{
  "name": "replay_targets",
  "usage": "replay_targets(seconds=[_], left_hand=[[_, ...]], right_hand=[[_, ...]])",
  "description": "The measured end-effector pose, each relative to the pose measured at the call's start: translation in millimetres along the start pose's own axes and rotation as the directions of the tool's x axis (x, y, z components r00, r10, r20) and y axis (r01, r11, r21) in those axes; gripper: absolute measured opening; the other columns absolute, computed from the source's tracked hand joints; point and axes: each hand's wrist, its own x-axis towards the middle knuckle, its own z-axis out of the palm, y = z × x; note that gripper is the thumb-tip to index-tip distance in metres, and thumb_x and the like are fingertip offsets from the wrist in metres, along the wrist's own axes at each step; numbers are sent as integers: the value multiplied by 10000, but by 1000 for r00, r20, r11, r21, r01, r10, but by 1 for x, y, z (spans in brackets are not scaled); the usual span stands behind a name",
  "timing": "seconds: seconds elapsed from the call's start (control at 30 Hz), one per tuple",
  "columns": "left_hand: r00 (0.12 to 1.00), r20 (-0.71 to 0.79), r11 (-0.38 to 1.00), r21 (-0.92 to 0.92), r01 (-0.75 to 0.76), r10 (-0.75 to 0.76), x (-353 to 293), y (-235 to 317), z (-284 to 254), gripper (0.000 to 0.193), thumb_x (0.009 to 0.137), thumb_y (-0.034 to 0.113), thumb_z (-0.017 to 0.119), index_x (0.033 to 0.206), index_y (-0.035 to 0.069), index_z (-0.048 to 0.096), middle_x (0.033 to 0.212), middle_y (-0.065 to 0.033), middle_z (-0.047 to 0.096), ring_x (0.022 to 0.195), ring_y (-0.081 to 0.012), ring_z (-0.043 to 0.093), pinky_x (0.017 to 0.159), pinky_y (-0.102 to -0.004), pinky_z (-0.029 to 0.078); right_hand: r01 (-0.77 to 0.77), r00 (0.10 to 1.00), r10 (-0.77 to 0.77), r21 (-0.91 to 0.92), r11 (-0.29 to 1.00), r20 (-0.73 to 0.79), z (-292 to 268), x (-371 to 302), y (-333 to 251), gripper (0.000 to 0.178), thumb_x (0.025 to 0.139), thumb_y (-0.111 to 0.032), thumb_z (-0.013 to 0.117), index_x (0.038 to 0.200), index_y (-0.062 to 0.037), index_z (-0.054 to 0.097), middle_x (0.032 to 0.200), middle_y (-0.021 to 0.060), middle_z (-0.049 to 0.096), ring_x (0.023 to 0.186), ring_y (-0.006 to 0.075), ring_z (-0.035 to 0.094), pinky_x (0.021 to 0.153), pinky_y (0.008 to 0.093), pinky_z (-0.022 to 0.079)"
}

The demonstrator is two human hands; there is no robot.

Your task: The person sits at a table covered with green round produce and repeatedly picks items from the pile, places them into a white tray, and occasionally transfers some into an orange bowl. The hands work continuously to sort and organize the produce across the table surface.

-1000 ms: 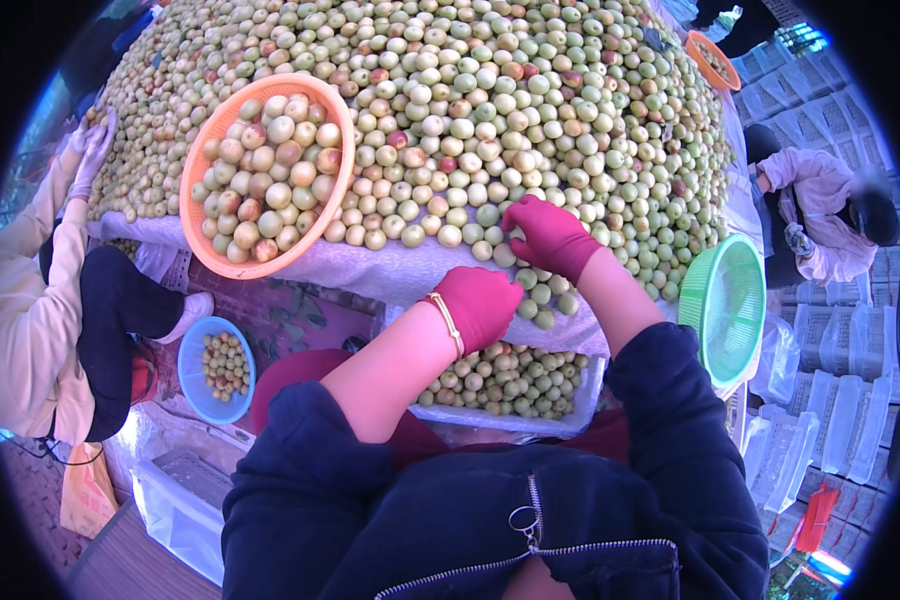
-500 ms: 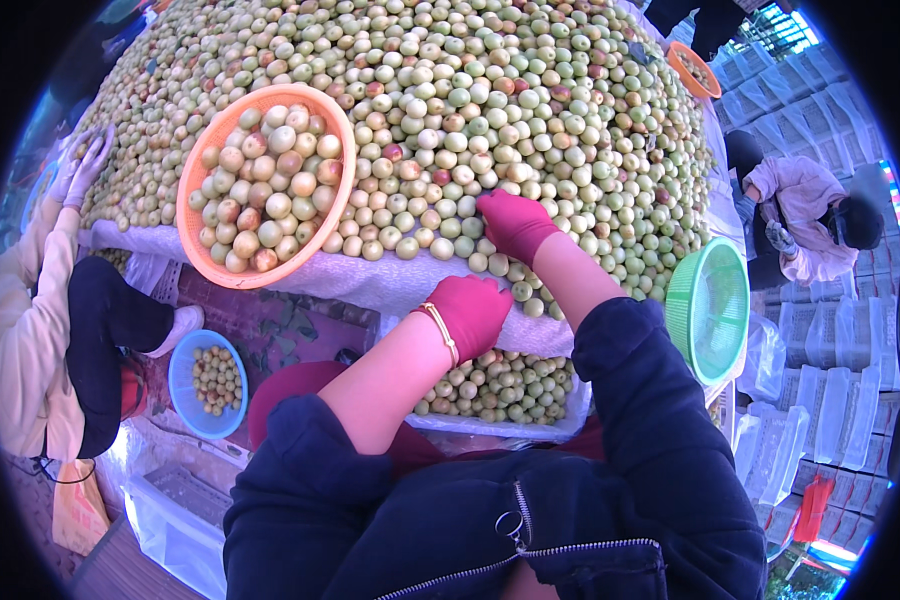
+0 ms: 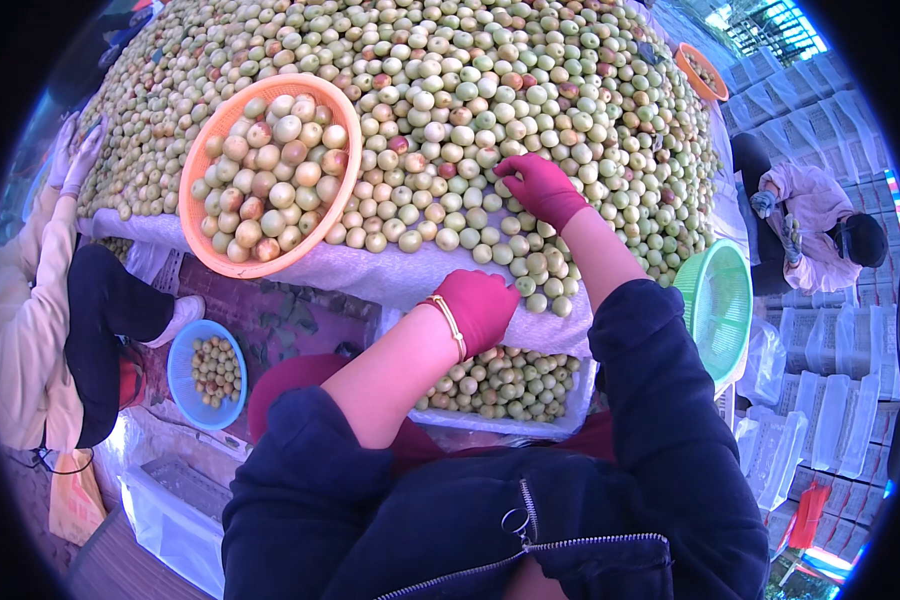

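A big heap of pale green jujubes (image 3: pixel 440 130), some blushed red-brown, covers the cloth-lined table in front of me. My right hand (image 3: pixel 544 192), in a pink glove, hovers over the heap's near part. Its fingers are bent toward the left, thumb and forefinger a little apart, with no fruit visible between them. At the table's near edge is my left hand (image 3: pixel 478 312), gloved alike, its fingers curled in; whatever they may hold is hidden. Several jujubes lie just beyond it. Below, a lined crate (image 3: pixel 570 425) of jujubes stands close to my lap.
An orange basket (image 3: pixel 192 205) full of redder jujubes rests on the heap at left. A green basket (image 3: pixel 715 310) stands at right, a blue basin (image 3: pixel 180 385) of jujubes on the floor. Co-workers sit at left (image 3: pixel 40 330) and right (image 3: pixel 820 215). Lined crates (image 3: pixel 835 335) fill the right.
My right hand has moved away from me and slightly right, its fingers loosening. Several jujubes near the table edge have shifted. My left hand has barely moved.
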Motion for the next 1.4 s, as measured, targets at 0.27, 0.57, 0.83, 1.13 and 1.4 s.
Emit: replay_targets(seconds=[0.27,0.57,0.83,1.13,1.4], left_hand=[[1000,17,1000,8,-1,1,1,-3,0,338,850,269,668,1131,93,600,1016,-101,664,900,-292,676,724,-431,565],[865,-469,947,-319,22,-178,11,-9,-16,510,885,263,659,1347,126,491,1275,-168,550,1072,-297,642,828,-434,566],[828,84,-629,-693,-351,-554,16,-21,-23,498,985,320,575,1408,94,441,1247,-153,539,1093,-263,619,896,-463,570],[888,-12,-649,-679,-344,-459,10,-25,-24,487,1037,441,465,1330,56,525,976,-45,621,734,-88,580,582,-198,480],[836,75,-611,-718,-333,-544,14,-23,-29,461,969,531,556,1136,101,567,794,-4,627,626,-103,574,565,-254,449]], right_hand=[[75,995,-59,-193,978,86,-11,-9,-2,312,859,-136,676,1164,-199,692,1079,88,677,966,277,666,827,383,541],[-20,1000,22,179,984,-8,-3,-26,-22,372,840,-234,731,1188,-148,631,1122,81,654,959,246,666,813,378,543],[-48,996,-28,796,604,82,-35,-70,-69,362,923,-187,688,1251,-47,623,1212,64,643,1093,133,613,946,303,507],[97,976,-109,-70,993,-189,25,22,-21,358,857,-128,660,1212,-175,645,1140,132,642,1044,320,631,884,393,531],[-259,943,311,854,451,122,5,-10,-35,320,973,-354,604,1056,-46,633,873,76,659,647,137,607,586,270,492]])
